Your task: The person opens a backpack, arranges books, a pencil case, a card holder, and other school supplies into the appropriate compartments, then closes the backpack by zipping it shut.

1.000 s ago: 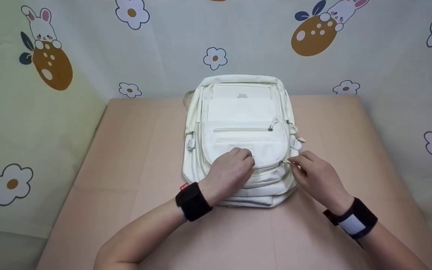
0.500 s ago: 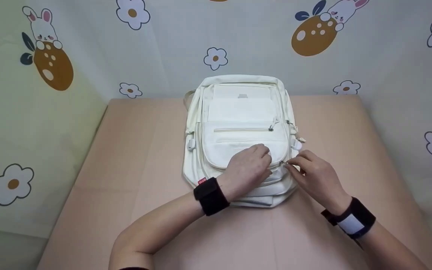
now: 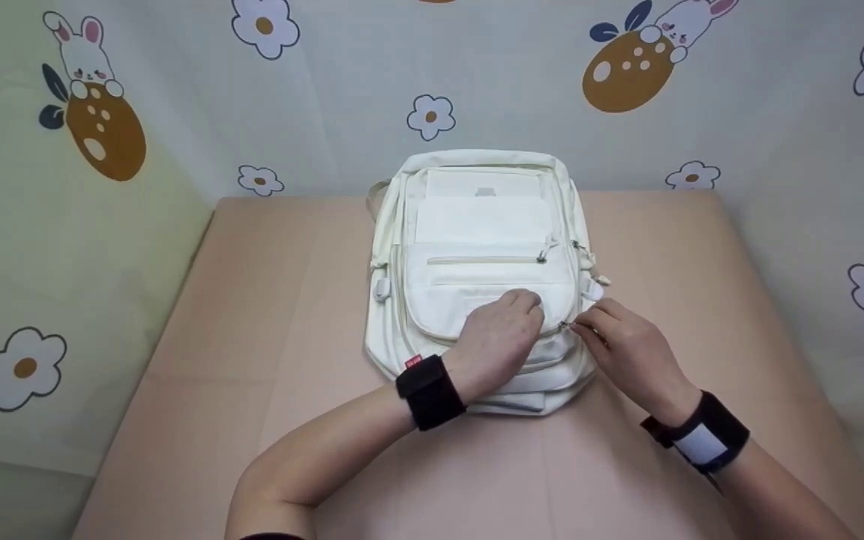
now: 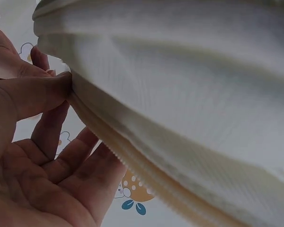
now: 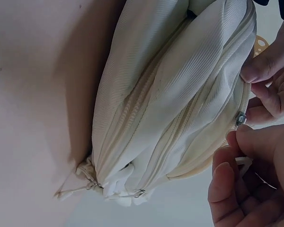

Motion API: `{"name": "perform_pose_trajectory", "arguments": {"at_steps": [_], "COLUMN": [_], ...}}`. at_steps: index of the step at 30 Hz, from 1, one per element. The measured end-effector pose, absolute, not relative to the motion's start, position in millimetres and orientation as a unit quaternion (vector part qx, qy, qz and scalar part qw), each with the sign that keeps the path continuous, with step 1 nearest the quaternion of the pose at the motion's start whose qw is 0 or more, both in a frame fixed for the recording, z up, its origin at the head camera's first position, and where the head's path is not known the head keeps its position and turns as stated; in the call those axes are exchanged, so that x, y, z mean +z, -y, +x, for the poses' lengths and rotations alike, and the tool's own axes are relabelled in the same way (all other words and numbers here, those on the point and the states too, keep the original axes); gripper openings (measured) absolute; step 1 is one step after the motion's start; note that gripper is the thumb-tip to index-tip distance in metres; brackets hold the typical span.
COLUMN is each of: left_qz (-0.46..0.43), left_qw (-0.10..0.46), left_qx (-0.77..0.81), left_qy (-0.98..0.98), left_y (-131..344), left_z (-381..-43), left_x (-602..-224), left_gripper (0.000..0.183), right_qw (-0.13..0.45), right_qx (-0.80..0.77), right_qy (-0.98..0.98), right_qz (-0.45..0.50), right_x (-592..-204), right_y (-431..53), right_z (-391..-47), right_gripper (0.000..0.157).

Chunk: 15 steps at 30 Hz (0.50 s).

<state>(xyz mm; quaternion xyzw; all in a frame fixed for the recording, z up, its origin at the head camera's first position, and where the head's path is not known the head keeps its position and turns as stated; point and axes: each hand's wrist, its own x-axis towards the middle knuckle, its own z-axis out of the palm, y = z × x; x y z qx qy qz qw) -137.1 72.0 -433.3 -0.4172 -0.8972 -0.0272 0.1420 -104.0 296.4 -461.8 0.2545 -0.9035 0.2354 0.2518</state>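
A cream backpack (image 3: 486, 217) lies on the table with its front pocket up. My left hand (image 3: 499, 337) is over the pocket's lower edge. In the left wrist view its thumb and finger pinch the fabric beside the zipper tape (image 4: 132, 161), while the other fingers spread below. To the right, my right hand (image 3: 634, 360) pinches the zipper pull between thumb and forefinger. The metal zipper slider (image 5: 240, 118) shows just beyond those fingertips in the right wrist view. A light pull cord (image 5: 244, 163) trails into the right palm.
The pinkish table (image 3: 289, 300) extends around the backpack. A patterned cloth backdrop (image 3: 357, 90) encloses its back and sides. Cords with toggles (image 5: 87, 175) hang at the backpack's side. Another zipper pull (image 3: 542, 257) sits on the upper pocket.
My left hand has moved right along the pocket's lower edge, closer to the right hand, then almost stopped. The right hand has barely moved and keeps its pinch. The backpack stays in place.
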Motion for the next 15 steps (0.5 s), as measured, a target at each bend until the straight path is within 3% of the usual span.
{"name": "perform_pose_trajectory", "arguments": {"at_steps": [15], "left_qz": [-0.415], "left_qw": [0.150], "left_qx": [-0.040], "left_qy": [0.896], "left_y": [-71.6], "left_z": [-137.0], "left_x": [-436.2], "left_gripper": [0.009], "right_qw": [0.247], "right_qx": [0.233], "right_qy": [0.919], "right_qz": [0.203], "right_x": [-462.2], "right_y": [-316.0], "right_z": [-134.2], "right_gripper": [0.010]}}
